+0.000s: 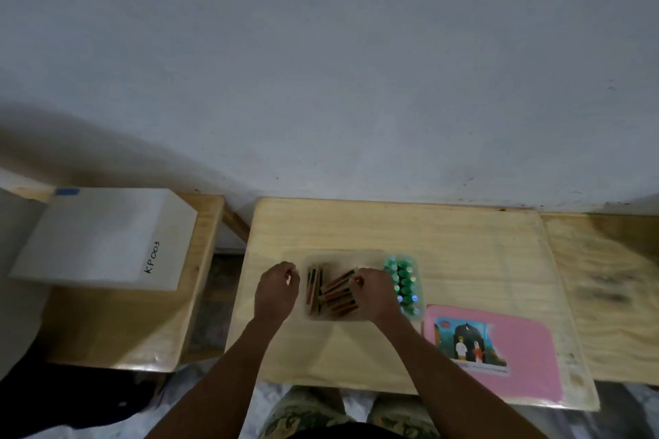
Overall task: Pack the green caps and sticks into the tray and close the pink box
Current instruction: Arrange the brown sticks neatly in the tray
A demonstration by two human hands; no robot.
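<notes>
A clear plastic tray (342, 255) sits mid-table. Brown and red sticks (337, 292) lie in its left part, some upright in a row, some slanted. Green caps (403, 278) stand in rows in its right part. My left hand (276, 290) rests at the tray's left edge with fingers curled; whether it grips the rim is unclear. My right hand (374, 294) is over the tray, fingertips pinched on the slanted sticks. The pink box (495, 353), flat with a picture label, lies to the right of the tray, near the table's front edge.
The wooden table (445, 235) stands against a grey wall. A lower wooden stand to the left carries a white box (103, 242) marked KP003. Another wooden surface (606, 281) adjoins on the right. My knees show below the front edge.
</notes>
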